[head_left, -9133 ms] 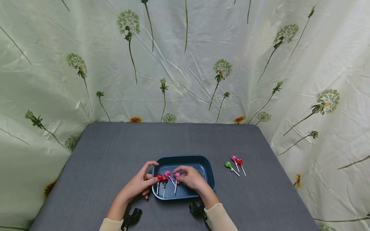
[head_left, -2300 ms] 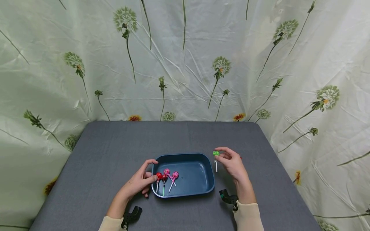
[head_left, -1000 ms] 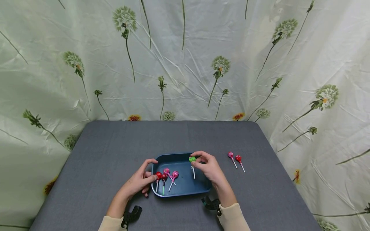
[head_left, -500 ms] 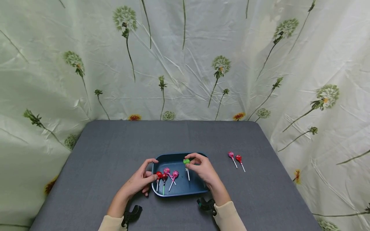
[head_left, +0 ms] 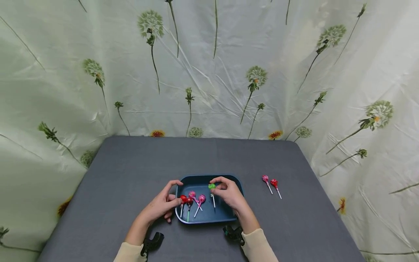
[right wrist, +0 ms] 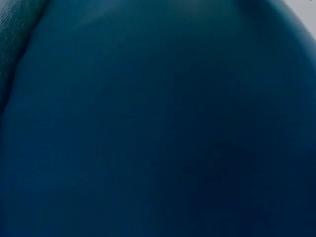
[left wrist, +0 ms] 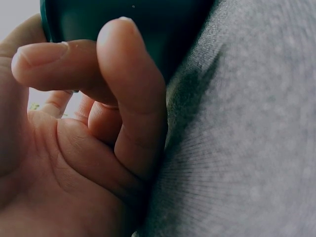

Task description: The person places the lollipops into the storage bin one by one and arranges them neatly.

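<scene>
In the head view, a dark blue tray rests on the table. My left hand grips its left end, thumb over the rim and other fingers outside; the left wrist view shows curled fingers against the tray wall. Between thumb and fingertips, my right hand pinches a green lollipop by its wrapped head, stick pointing down, over the tray's middle. Red lollipops and pink lollipops lie in the tray's left part. Only blue tray surface fills most of the right wrist view.
To the right of the tray, a pink lollipop and a red lollipop lie side by side on the grey table. A flowered curtain hangs behind and around the table.
My right hand released a pink lollipop in the tray, picked up the green one from the table at right and carried it left over the tray. My left hand kept its place.
</scene>
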Action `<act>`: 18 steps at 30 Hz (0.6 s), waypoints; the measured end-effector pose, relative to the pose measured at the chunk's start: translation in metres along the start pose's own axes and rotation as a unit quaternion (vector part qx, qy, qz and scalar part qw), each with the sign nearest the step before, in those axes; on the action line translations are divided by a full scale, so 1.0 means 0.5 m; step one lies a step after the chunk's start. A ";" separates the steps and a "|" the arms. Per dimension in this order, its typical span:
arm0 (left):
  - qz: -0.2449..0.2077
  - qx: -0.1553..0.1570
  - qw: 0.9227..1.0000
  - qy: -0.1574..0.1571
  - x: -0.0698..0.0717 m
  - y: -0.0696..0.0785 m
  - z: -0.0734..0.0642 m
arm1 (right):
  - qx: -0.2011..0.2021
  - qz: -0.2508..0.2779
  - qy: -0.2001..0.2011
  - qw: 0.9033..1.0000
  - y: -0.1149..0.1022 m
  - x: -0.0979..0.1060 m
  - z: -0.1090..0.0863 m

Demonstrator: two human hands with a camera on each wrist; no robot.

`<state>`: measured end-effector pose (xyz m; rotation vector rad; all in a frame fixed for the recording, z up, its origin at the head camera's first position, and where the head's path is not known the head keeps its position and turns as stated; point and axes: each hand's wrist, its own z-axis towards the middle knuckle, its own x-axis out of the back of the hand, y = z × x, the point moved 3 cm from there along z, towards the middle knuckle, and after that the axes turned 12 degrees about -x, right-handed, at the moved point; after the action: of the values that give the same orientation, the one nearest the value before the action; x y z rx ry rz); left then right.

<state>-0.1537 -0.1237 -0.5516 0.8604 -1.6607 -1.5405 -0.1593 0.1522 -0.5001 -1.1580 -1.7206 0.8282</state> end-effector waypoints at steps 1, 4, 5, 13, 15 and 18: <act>0.000 -0.003 1.000 -0.001 0.000 0.000 0.001 | -0.001 -0.001 0.003 1.000 0.000 -0.001 0.001; 0.001 -0.010 1.000 -0.004 -0.001 0.002 0.001 | -0.006 -0.004 0.008 1.000 0.004 -0.003 0.004; 0.001 -0.011 1.000 -0.004 -0.001 0.003 0.001 | -0.008 -0.003 0.007 1.000 0.006 -0.004 0.006; -0.017 -0.007 1.000 -0.002 0.000 -0.001 -0.003 | -0.010 -0.009 -0.007 1.000 0.023 -0.015 0.019; -0.021 -0.008 1.000 -0.001 0.000 -0.002 -0.003 | -0.009 -0.010 -0.008 1.000 0.024 -0.016 0.021; -0.026 -0.008 1.000 -0.002 0.001 -0.004 -0.002 | -0.014 -0.016 -0.008 1.000 0.023 -0.016 0.022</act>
<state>-0.1533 -0.1248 -0.5533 0.9001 -1.6381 -1.5887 -0.1640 0.1482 -0.5170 -1.1425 -1.7644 0.8000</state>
